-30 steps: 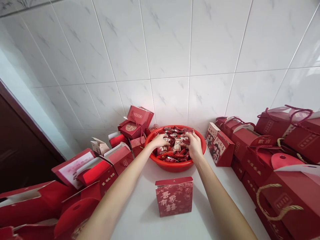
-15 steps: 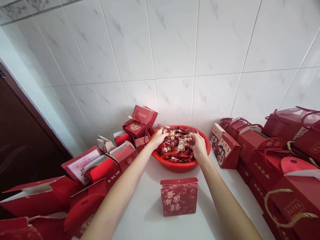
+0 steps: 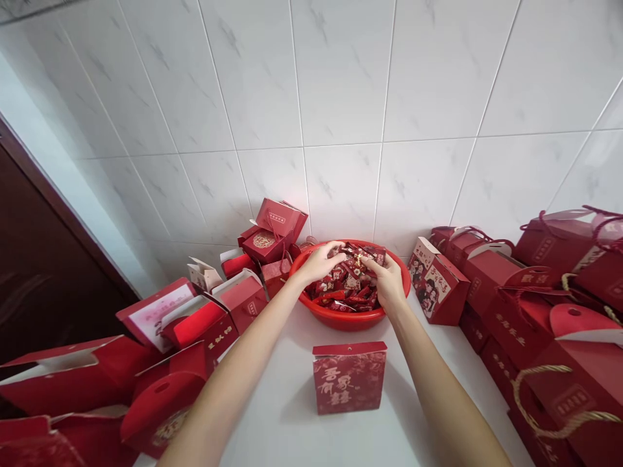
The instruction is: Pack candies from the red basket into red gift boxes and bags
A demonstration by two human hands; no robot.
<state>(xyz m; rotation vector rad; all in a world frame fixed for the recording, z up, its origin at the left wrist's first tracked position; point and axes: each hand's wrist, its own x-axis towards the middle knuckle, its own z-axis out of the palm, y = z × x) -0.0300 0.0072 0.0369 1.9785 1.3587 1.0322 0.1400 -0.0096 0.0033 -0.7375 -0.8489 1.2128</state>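
A round red plastic basin [image 3: 341,319] stands against the wall, filled with small red wrapped candies [image 3: 335,285]. My left hand [image 3: 318,264] reaches into its left side, fingers curled around some of the candies. On the right side, my right hand [image 3: 387,280] has its thumb pressed over candies, fingers closed behind them. Between the two hands a cluster of candies is gathered near the top of the heap. In front of the basin, between my forearms, a dark red gift box [image 3: 349,379] with gold characters stands upright.
Several opened red boxes [image 3: 170,383] crowd the left side. More red gift boxes with rope handles [image 3: 549,383] are stacked on the right. A red box with printed figures [image 3: 438,285] stands right of the basin on the white table [image 3: 272,402]. Behind is a tiled wall [image 3: 341,91].
My hands have drawn closer together over the candies, gathering a cluster between them. The view has shifted slightly; the boxes and basin stay in place.
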